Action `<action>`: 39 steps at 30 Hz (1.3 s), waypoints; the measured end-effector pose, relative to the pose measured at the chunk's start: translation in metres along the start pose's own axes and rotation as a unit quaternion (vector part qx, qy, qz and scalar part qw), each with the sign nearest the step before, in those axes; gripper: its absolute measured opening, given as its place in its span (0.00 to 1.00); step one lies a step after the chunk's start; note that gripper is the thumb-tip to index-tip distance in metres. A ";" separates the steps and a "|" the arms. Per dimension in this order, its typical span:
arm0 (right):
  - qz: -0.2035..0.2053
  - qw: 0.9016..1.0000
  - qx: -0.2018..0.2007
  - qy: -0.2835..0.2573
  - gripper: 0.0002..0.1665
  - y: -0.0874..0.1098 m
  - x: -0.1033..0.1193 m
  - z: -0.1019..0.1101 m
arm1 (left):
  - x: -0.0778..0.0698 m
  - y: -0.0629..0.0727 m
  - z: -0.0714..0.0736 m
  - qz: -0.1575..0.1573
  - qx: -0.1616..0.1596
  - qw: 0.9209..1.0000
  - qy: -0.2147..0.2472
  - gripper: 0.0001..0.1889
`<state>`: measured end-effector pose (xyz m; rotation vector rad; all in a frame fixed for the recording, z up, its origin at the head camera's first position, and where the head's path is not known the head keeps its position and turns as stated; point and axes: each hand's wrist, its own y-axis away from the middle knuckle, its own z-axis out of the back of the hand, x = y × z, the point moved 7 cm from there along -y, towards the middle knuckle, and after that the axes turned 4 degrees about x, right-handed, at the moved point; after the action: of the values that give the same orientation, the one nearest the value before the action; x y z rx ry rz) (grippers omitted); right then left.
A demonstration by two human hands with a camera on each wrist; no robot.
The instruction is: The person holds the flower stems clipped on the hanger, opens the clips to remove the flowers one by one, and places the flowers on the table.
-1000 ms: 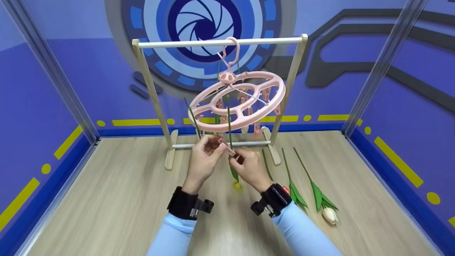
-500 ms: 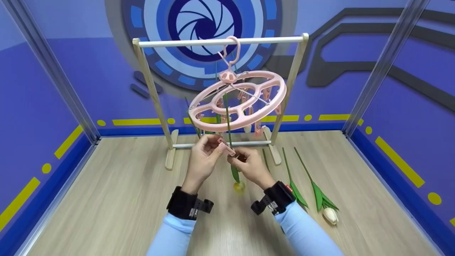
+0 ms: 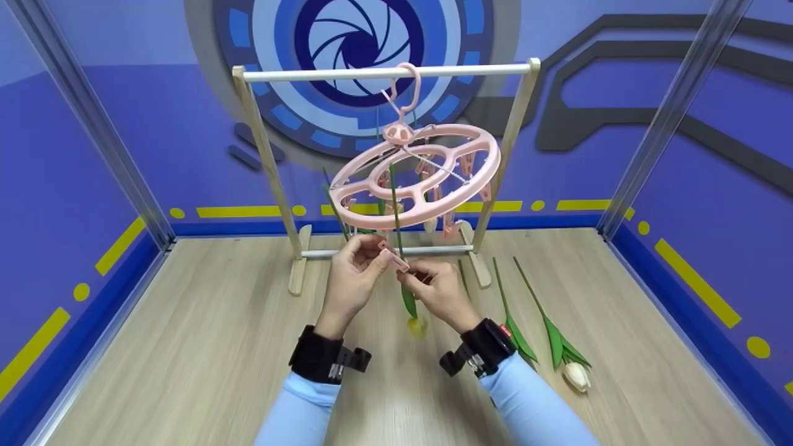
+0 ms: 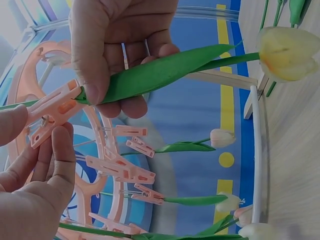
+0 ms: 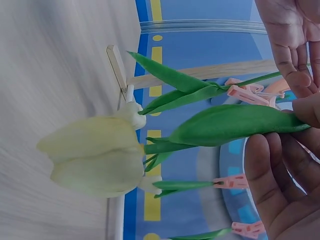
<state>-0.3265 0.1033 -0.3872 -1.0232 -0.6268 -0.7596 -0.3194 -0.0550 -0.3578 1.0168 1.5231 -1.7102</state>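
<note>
The left wrist view shows what the head view barely does: the left hand [image 3: 352, 272] narrowly pinches a pink clothespin [image 4: 59, 107], and the right hand [image 3: 438, 290] pinches the yellow tulip [image 5: 215, 125] just beside its tip. Below the grip hang a broad green leaf [image 4: 165, 77] and pale, closed bloom [image 4: 288, 54]; clipped tulips [image 4: 200, 200] show beyond.

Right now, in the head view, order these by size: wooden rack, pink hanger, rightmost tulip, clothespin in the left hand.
Largest: wooden rack
pink hanger
rightmost tulip
Smallest: clothespin in the left hand
</note>
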 end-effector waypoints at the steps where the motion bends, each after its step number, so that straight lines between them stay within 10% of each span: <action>1: 0.005 1.000 0.001 0.002 0.05 0.000 0.001 0.000 | 0.000 0.000 0.000 0.000 0.000 1.000 0.001 0.14; 39: 0.023 0.999 0.010 0.043 0.03 0.004 0.000 -0.001 | -0.001 -0.001 0.010 0.025 -0.048 0.997 -0.052 0.07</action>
<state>-0.3231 0.1040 -0.3898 -0.9777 -0.5344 -0.7521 -0.3212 -0.0647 -0.3562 0.8953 1.4858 -1.6130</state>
